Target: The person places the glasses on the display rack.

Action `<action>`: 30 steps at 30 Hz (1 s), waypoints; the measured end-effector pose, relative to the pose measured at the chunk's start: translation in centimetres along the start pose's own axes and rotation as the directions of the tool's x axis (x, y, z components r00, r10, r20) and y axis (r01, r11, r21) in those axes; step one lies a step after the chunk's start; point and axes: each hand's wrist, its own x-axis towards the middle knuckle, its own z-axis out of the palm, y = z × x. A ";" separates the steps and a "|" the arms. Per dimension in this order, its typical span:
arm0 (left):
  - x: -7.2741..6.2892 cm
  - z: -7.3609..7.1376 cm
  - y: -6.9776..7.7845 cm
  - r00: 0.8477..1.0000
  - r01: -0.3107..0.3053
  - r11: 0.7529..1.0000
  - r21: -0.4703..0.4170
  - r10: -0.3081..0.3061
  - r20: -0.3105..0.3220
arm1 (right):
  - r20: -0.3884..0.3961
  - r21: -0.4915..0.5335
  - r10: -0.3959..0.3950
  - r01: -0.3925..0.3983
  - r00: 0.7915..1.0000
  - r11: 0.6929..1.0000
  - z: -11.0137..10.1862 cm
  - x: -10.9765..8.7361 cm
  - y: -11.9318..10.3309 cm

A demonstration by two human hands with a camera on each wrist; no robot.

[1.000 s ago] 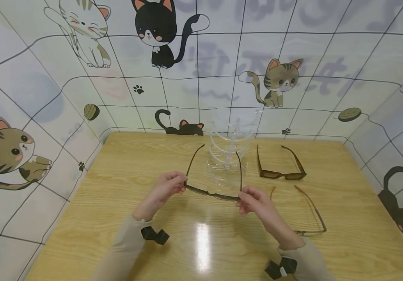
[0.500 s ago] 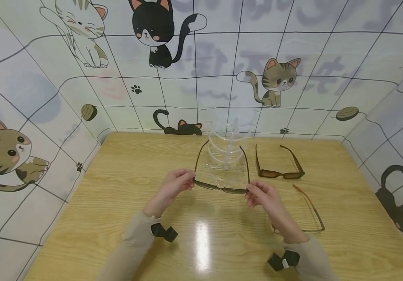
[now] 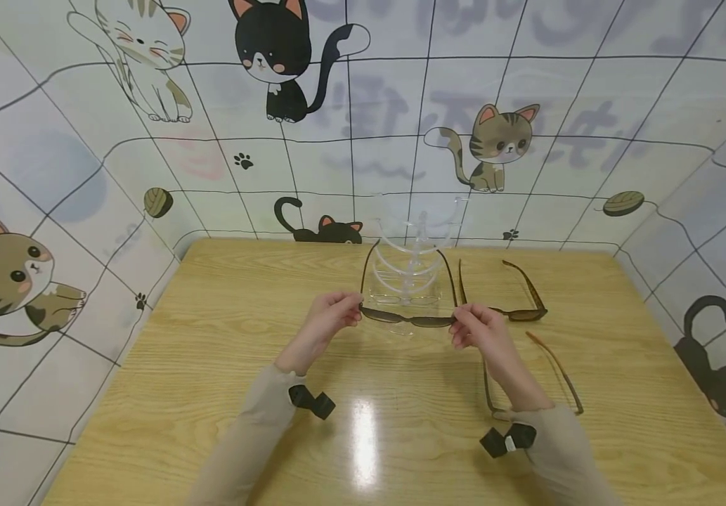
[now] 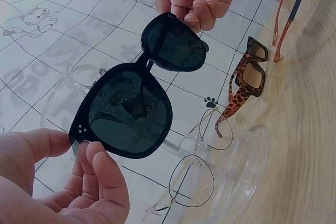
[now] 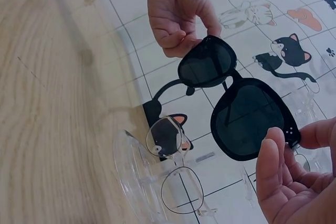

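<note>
Black sunglasses (image 3: 405, 320) with dark lenses are held up between both hands, temples unfolded and pointing away toward the clear stand. My left hand (image 3: 329, 322) pinches the left outer corner of the frame between thumb and fingers. At the opposite corner, my right hand (image 3: 485, 336) pinches the frame in the same way. Behind the sunglasses rises a clear tiered eyewear stand (image 3: 415, 261), its arms partly between the temples. On its lowest tier sit thin round wire-rimmed glasses (image 4: 191, 181), also visible through the stand in the right wrist view.
Tortoiseshell sunglasses (image 3: 527, 315) lie unfolded on the wooden table (image 3: 223, 429), right of the stand, partly covered by the right hand. Nearer me, glasses with orange-brown temple tips (image 3: 555, 358) lie partly under the right forearm. A cat-patterned backdrop (image 3: 223, 176) encloses the back and sides.
Both hands have moved the black sunglasses forward and to the right, toward the stand. The sunglasses have become more level, and their temples now flank the stand's arms.
</note>
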 end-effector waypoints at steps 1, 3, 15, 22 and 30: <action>0.2 0.1 0.1 1.000 0.001 1.000 -0.003 -0.001 -0.004 | -0.005 0.002 0.003 -0.003 1.000 1.000 0.0 0.2 -0.1; 0.6 0.2 0.2 1.000 0.005 1.000 -0.007 -0.005 -0.015 | -0.013 0.006 0.013 -0.013 1.000 1.000 -0.1 0.5 -0.3; 2.8 0.6 0.7 0.996 0.016 0.998 -0.053 -0.021 -0.091 | -0.027 0.002 0.023 -0.023 0.999 1.000 -0.6 3.7 -0.7; 3.9 1.1 0.9 0.988 -0.016 0.996 -0.085 0.002 -0.157 | -0.033 0.033 0.064 -0.063 0.997 0.998 -0.7 5.5 -0.7; 5.0 1.7 1.4 0.978 -0.039 0.991 -0.130 0.011 -0.209 | -0.067 0.037 0.078 -0.076 0.995 0.996 -0.7 7.1 -0.8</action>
